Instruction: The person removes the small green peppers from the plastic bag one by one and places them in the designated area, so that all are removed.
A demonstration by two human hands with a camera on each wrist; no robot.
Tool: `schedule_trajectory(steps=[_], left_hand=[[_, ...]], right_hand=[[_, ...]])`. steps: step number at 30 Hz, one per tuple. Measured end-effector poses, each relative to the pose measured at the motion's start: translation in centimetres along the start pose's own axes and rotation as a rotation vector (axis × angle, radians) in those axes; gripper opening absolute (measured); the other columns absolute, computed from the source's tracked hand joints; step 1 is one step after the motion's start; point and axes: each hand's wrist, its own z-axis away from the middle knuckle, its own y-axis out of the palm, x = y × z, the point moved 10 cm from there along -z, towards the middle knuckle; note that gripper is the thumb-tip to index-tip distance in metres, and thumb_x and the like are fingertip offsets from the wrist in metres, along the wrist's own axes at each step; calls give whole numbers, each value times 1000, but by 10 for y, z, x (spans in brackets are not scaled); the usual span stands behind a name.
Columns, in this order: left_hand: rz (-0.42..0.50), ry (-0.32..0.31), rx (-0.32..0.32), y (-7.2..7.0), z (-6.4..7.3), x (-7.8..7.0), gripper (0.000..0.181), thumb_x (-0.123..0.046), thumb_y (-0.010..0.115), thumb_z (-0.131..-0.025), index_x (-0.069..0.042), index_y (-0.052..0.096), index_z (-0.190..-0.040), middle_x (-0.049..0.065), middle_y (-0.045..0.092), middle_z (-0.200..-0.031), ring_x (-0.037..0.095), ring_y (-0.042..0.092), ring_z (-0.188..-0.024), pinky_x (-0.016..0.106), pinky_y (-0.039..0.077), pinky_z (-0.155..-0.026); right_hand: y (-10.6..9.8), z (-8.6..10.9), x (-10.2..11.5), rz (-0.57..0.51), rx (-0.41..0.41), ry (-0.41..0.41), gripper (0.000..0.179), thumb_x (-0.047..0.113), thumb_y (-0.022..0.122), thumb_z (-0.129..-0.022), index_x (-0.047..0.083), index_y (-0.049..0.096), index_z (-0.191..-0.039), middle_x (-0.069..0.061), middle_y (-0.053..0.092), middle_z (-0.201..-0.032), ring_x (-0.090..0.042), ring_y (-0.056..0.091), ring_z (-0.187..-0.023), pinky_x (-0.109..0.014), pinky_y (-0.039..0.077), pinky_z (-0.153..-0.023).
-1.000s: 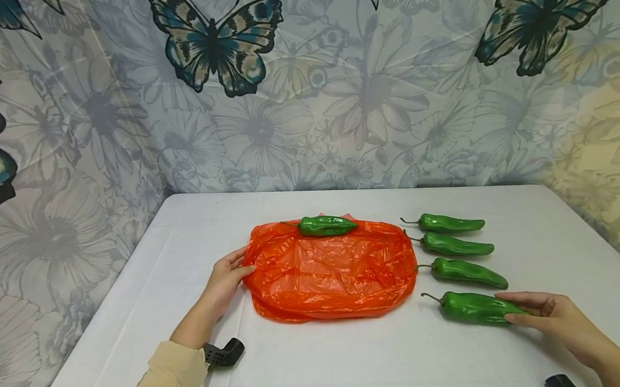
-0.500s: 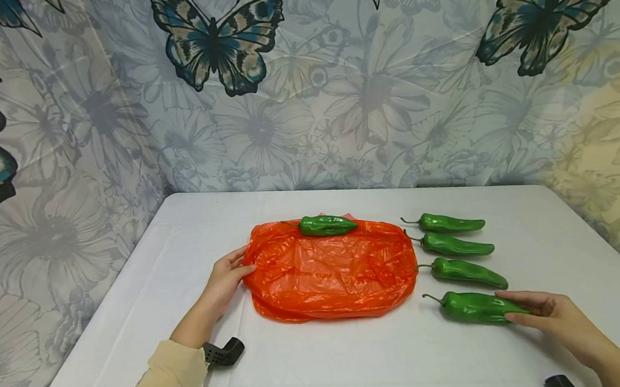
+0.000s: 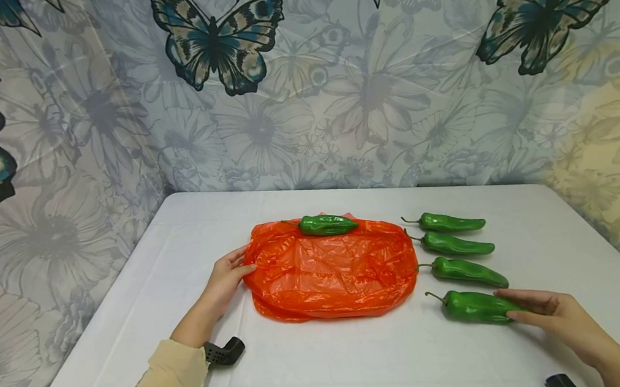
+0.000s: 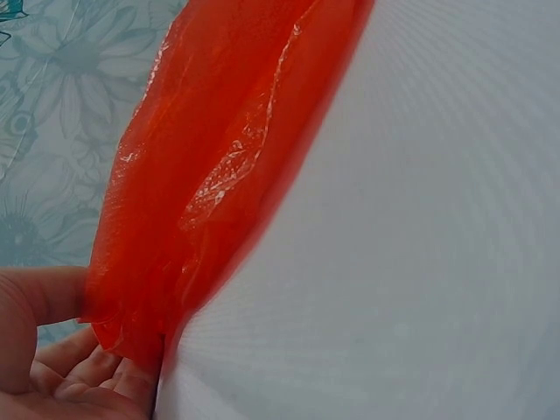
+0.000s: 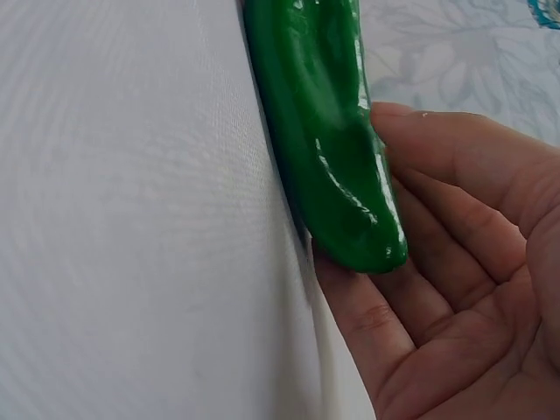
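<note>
A crinkled red-orange plastic bag (image 3: 333,271) lies flat on the table. My left hand (image 3: 229,280) pinches its left edge, thumb on top; in the left wrist view the fingers (image 4: 57,293) sit either side of the film. Across the bag's far edge rests one green chili pepper (image 3: 328,225). At the right, my right hand (image 3: 561,319) holds the blunt end of the nearest green pepper (image 3: 475,307) between thumb and fingers. That pepper (image 5: 319,131) fills the top of the right wrist view, lying against the white cloth.
Three more green peppers, the farthest (image 3: 451,222), the middle one (image 3: 456,244) and the nearer one (image 3: 469,272), lie in a column right of the bag, stems pointing left. White cloth covers the table (image 3: 325,364). A butterfly-patterned fabric wall (image 3: 304,126) stands behind and to the left.
The pepper in my right hand has shifted very slightly to the right. My left hand and the bag have stayed still.
</note>
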Motion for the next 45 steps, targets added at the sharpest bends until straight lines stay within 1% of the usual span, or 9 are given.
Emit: schedule_trajectory(steps=[6, 11, 18, 25, 32, 36, 40, 42, 45], left_hand=[[6, -5, -1, -1, 0, 1, 57, -1, 52, -90, 1, 31, -143, 20, 36, -146, 29, 38, -132, 10, 45, -81], [5, -6, 0, -1, 1, 1, 57, -1, 51, -90, 0, 31, -143, 19, 36, -146, 28, 39, -132, 11, 45, -83], [-7, 8, -3, -1, 1, 0, 56, -2, 52, -90, 2, 31, -143, 22, 36, -146, 31, 38, -132, 14, 46, -88], [-9, 7, -8, -2, 1, 0, 56, -1, 52, -90, 1, 32, -143, 20, 37, -146, 29, 38, -133, 13, 45, -88], [-7, 4, -4, -1, 0, 1, 56, -1, 51, -90, 2, 31, -143, 22, 36, -146, 31, 38, -133, 17, 45, -92], [-13, -2, -9, -2, 0, 1, 56, -2, 51, -91, 2, 31, -143, 21, 36, -146, 30, 38, -133, 24, 44, -98], [-17, 1, -8, -2, 0, 1, 56, -2, 52, -91, 2, 32, -143, 21, 36, -146, 30, 39, -133, 23, 44, -97], [-18, 3, -9, -2, 0, 1, 56, -3, 52, -90, 1, 32, -143, 21, 37, -146, 30, 39, -133, 20, 45, -94], [-23, -4, -13, -3, -1, 3, 56, -3, 52, -90, 0, 33, -143, 19, 38, -146, 29, 39, -132, 22, 45, -95]], right_hand=[[-3, -1, 1, -5, -5, -8, 40, 10, 63, -87, -5, 57, -123, 28, 63, -106, 21, 50, -99, -11, 49, -72], [-7, 0, 2, 1, -6, -17, 39, 10, 61, -88, -4, 56, -124, 29, 63, -107, 18, 53, -97, -14, 51, -71], [-9, 2, 9, -11, 34, -56, 37, 6, 57, -91, -5, 54, -126, 27, 62, -110, 14, 56, -99, -14, 50, -72], [-15, -4, 13, 10, 28, 15, 42, 14, 59, -91, 1, 53, -130, 31, 61, -108, 15, 56, -97, -12, 48, -71], [-16, -7, 20, 36, 63, 22, 42, 15, 58, -92, 2, 52, -131, 31, 60, -109, 16, 54, -97, -11, 45, -70], [-15, -11, 27, 42, 68, -3, 42, 15, 57, -92, 1, 51, -132, 32, 59, -111, 18, 52, -99, -11, 45, -71], [-12, -13, 39, 41, 73, -41, 45, 14, 57, -92, 1, 48, -134, 32, 57, -114, 13, 56, -99, -10, 45, -72], [-10, -15, 45, 38, 78, -59, 45, 13, 57, -92, 2, 48, -135, 31, 57, -115, 11, 58, -99, -9, 44, -72], [-6, -20, 59, 28, 97, -106, 44, 10, 57, -91, 1, 48, -134, 28, 59, -117, 7, 60, -100, -8, 43, -74]])
